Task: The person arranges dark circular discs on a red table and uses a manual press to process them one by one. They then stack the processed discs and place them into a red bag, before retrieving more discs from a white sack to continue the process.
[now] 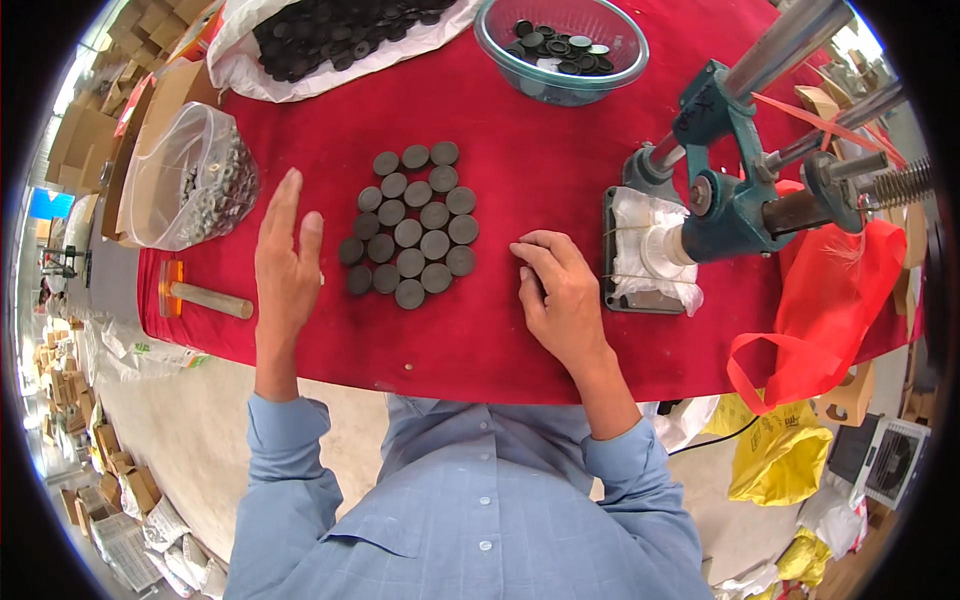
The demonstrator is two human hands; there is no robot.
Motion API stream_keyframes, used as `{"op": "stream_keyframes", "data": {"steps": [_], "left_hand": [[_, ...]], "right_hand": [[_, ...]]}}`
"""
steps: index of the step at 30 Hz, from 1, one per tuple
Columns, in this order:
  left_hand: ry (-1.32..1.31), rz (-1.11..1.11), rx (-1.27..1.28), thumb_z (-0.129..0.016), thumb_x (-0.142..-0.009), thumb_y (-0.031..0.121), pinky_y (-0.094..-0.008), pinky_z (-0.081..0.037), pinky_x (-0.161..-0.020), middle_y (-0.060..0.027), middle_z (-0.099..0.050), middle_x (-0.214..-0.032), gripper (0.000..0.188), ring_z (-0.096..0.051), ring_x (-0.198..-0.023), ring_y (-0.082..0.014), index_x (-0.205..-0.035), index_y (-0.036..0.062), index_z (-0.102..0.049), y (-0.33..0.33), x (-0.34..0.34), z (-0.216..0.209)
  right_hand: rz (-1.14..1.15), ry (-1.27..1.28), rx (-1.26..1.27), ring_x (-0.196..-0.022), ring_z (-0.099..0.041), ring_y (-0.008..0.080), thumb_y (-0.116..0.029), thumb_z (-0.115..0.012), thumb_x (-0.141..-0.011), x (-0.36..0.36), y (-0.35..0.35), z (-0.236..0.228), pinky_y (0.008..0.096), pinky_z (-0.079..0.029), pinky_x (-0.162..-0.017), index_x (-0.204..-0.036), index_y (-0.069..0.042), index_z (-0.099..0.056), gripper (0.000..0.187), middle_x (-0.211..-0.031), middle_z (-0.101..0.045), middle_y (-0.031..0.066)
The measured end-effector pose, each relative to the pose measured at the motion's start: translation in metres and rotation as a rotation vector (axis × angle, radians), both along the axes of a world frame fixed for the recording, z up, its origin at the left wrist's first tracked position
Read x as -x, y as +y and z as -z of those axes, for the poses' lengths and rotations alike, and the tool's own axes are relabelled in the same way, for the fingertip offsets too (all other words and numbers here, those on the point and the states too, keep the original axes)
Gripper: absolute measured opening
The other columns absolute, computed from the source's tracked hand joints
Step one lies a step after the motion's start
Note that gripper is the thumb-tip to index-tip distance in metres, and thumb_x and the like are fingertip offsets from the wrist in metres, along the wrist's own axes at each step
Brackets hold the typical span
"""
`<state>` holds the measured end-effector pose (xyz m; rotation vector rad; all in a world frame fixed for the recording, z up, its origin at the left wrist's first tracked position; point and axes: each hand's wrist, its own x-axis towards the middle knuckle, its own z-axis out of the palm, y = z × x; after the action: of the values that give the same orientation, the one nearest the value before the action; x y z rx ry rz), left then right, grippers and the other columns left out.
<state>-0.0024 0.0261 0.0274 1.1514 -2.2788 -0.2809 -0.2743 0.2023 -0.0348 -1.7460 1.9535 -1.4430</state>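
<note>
on the red tabletop, a block of dark round discs lies in neat touching rows between the person's two hands. the left hand is raised on edge just left of the block, fingers stretched straight and nearly together, holding nothing and not touching the discs. the right hand rests on the cloth just right of the block, its fingers curled under with the tips on the red surface; it grips nothing that can be seen, and the nearest disc lies a little apart from its fingertips. to the right of that hand stands a teal hand press over a plate wrapped in white plastic, with a red plastic bag hanging beside it. at the far edge sit a clear bowl holding more dark discs and a white bag full of them. a clear bag of small metal parts and a wooden-handled tool lie at the left.
</note>
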Motion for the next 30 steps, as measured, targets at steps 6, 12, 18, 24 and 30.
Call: {"op": "stream_keyframes", "data": {"steps": [6,12,18,24,30], "left_hand": [[-0.114,0.11,-0.057,-0.06,-0.108,0.025,-0.0474,-0.034,-0.124,-0.0196,-0.052,-0.159,0.055,-0.046,-0.15,-0.0378,-0.157,0.003,-0.05,0.069,0.006,0.007],[-0.162,0.171,-0.05,-0.063,-0.105,0.026,-0.0551,-0.031,-0.124,-0.0154,-0.052,-0.159,0.053,-0.045,-0.151,-0.0356,-0.154,0.0067,-0.055,0.081,0.017,0.022],[-0.231,0.272,-0.003,-0.068,-0.101,0.027,-0.0571,-0.032,-0.121,-0.0125,-0.058,-0.153,0.047,-0.048,-0.149,-0.0323,-0.144,0.008,-0.065,0.083,0.023,0.03],[-0.257,0.233,0.097,-0.071,-0.094,0.022,-0.0567,-0.03,-0.121,-0.008,-0.064,-0.142,0.043,-0.051,-0.14,-0.0327,-0.136,0.0105,-0.071,0.084,0.029,0.034],[-0.272,0.251,0.149,-0.071,-0.09,0.015,-0.0575,-0.03,-0.121,-0.0066,-0.066,-0.131,0.039,-0.053,-0.135,-0.0316,-0.128,0.0106,-0.075,0.08,0.033,0.031]], "right_hand": [[-0.002,0.026,-0.017,-0.102,-0.068,0.0356,0.009,-0.068,-0.083,0.0,0.001,0.0,0.044,-0.057,-0.087,-0.109,0.002,-0.072,0.027,-0.113,-0.068,0.0154],[0.004,0.022,-0.03,-0.103,-0.069,0.0354,0.009,-0.068,-0.083,-0.001,0.0,-0.001,0.0438,-0.057,-0.088,-0.108,0.002,-0.072,0.026,-0.113,-0.068,0.0156],[0.007,0.011,-0.035,-0.102,-0.069,0.0354,0.01,-0.067,-0.083,0.0,-0.002,-0.001,0.0434,-0.057,-0.088,-0.108,0.002,-0.072,0.027,-0.112,-0.069,0.016],[0.004,-0.006,-0.07,-0.103,-0.07,0.0343,0.009,-0.066,-0.084,-0.001,0.0,-0.003,0.0415,-0.057,-0.088,-0.11,0.002,-0.073,0.028,-0.113,-0.069,0.0161],[-0.003,-0.012,-0.076,-0.103,-0.07,0.0337,0.009,-0.066,-0.085,-0.001,-0.001,-0.003,0.0407,-0.057,-0.089,-0.111,0.001,-0.074,0.028,-0.114,-0.07,0.0161]]}}
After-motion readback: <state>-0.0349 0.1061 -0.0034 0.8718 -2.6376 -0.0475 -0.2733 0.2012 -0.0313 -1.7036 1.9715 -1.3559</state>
